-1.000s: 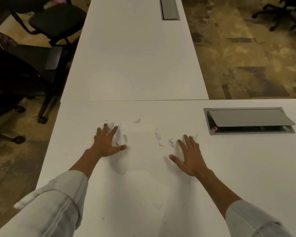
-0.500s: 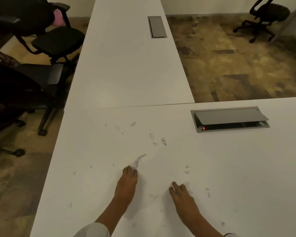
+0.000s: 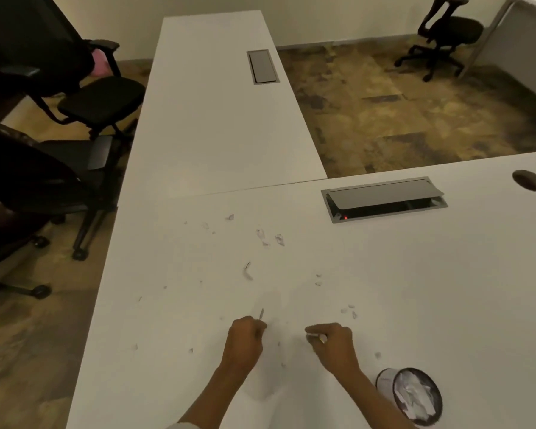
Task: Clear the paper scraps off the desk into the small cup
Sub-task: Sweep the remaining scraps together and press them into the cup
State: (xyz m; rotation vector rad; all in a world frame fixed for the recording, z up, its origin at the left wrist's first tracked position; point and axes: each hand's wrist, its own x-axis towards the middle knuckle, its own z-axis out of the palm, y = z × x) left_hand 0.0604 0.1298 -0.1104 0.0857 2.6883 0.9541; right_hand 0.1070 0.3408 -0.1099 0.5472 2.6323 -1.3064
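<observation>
Several small white paper scraps (image 3: 270, 238) lie scattered over the white desk (image 3: 415, 289), some far out, some near my hands. My left hand (image 3: 245, 342) rests on the desk with its fingers curled around a thin scrap that sticks up from them. My right hand (image 3: 334, 343) is close beside it, fingers pinched on a small white scrap. A small dark mesh cup (image 3: 410, 396), filled with crumpled white paper, stands on the desk just right of my right forearm.
A grey cable hatch (image 3: 384, 198) with its lid ajar sits at the desk's far right, a round cable hole (image 3: 528, 180) beyond it. A second white desk (image 3: 217, 119) extends away. Black office chairs (image 3: 59, 144) stand left; another chair (image 3: 443, 38) at far right.
Both hands have pulled back toward me across the desk and gone from flat and spread to curled on scraps. The view tilted, bringing the cup into sight.
</observation>
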